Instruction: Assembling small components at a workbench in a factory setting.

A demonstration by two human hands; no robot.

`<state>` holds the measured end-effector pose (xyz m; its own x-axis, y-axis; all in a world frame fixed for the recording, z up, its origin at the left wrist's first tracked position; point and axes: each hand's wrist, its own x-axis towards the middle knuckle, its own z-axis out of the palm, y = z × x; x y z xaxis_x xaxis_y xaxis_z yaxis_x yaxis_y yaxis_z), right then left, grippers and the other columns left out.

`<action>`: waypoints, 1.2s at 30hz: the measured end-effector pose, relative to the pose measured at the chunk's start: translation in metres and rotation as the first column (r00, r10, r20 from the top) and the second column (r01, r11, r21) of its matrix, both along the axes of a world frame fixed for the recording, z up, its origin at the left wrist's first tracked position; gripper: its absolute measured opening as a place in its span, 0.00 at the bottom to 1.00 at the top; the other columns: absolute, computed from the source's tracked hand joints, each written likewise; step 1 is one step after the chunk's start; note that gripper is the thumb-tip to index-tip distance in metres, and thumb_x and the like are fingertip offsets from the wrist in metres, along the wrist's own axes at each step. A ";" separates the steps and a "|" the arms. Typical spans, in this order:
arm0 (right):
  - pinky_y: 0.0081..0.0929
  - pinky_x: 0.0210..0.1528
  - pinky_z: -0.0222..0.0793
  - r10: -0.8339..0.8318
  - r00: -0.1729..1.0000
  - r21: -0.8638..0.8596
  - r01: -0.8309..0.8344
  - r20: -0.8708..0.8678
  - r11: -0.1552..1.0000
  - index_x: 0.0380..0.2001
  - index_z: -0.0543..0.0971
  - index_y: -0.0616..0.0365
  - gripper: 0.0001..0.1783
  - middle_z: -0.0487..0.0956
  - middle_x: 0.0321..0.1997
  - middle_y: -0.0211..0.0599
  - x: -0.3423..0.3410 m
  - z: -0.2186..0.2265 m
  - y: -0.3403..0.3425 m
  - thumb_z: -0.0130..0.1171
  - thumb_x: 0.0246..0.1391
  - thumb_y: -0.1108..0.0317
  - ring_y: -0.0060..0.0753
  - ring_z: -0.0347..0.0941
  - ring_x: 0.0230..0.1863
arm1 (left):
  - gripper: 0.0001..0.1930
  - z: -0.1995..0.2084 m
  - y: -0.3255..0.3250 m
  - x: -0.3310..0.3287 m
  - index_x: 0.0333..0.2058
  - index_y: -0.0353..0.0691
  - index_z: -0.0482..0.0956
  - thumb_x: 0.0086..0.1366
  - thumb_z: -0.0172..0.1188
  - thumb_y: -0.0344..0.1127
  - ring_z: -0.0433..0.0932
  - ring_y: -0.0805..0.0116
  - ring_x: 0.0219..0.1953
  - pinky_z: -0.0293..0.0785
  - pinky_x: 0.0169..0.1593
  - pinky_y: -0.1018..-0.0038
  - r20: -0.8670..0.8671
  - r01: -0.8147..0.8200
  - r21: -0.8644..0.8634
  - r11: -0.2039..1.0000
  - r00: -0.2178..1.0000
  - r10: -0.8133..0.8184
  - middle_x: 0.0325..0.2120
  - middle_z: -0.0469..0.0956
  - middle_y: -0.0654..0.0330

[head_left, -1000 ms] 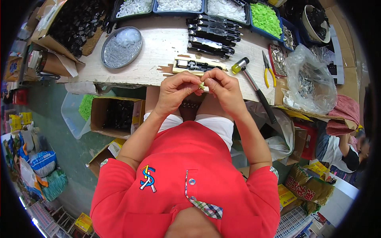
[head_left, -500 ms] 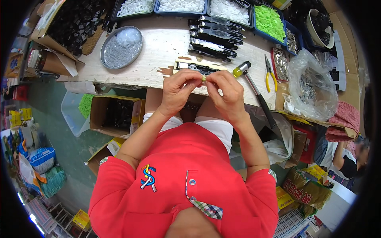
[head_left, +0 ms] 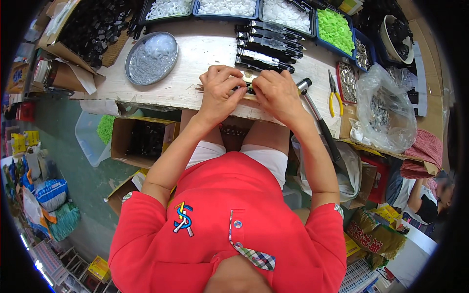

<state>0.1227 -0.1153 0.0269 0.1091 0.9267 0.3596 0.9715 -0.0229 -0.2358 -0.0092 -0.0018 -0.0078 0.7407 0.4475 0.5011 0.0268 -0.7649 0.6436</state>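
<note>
At the bench's front edge, my left hand [head_left: 220, 93] and my right hand [head_left: 277, 94] meet over a black strip-shaped assembly [head_left: 249, 89], which lies on a cream holder [head_left: 248, 77]. Both hands have bent fingers closed against the assembly, their tips almost touching. The fingers cover most of it, and any small part between them is hidden. Beyond my hands lies a row of several similar black assemblies [head_left: 266, 48]. Right of my right hand rests a hammer [head_left: 320, 121], its dark grip sticking out past the bench edge.
Yellow-handled pliers [head_left: 335, 96] lie farther right, near a red tray of metal parts [head_left: 347, 82] and a clear plastic bag [head_left: 383, 112]. To the left sits a round dish of greasy gel [head_left: 150, 59]. Trays of white pieces [head_left: 227, 7] and green pieces [head_left: 334, 30] line the back.
Both hands have moved forward from above the bench edge, down onto the black assembly. A small yellowish piece formerly visible between my fingertips is now out of sight.
</note>
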 end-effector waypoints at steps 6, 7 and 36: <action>0.33 0.31 0.55 0.099 0.995 -0.099 -0.102 -0.033 0.990 0.23 0.72 0.56 0.03 0.69 0.23 0.33 0.006 0.010 0.010 0.55 0.41 0.73 0.36 0.68 0.29 | 0.05 -0.003 0.003 0.003 0.25 0.42 0.76 0.47 0.61 0.28 0.67 0.67 0.43 0.53 0.46 0.69 -0.004 0.029 0.006 1.000 1.000 -0.029 0.33 0.74 0.68; 0.33 0.31 0.55 0.101 0.994 -0.102 -0.104 -0.035 0.989 0.23 0.72 0.56 0.03 0.69 0.23 0.33 0.005 0.014 0.012 0.55 0.41 0.73 0.36 0.68 0.29 | 0.05 -0.003 0.003 0.003 0.25 0.42 0.76 0.47 0.61 0.28 0.67 0.67 0.43 0.53 0.46 0.69 -0.006 0.028 0.004 1.000 1.000 -0.028 0.33 0.74 0.68; 0.23 0.27 0.63 -0.135 0.882 0.143 0.221 -0.451 0.965 0.28 0.76 0.63 0.04 0.73 0.24 0.36 0.010 0.033 -0.097 0.58 0.45 0.76 0.31 0.69 0.25 | 0.06 -0.004 0.018 0.017 0.24 0.53 0.83 0.45 0.65 0.41 0.65 0.69 0.39 0.50 0.44 0.68 -0.230 0.117 0.156 0.981 0.970 -0.078 0.31 0.72 0.73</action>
<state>0.1327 -0.2119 0.0597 0.4505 0.7981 0.4002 0.7541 -0.1002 -0.6491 0.0076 0.0162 -0.0122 0.8777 0.2913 0.3806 0.0744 -0.8672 0.4923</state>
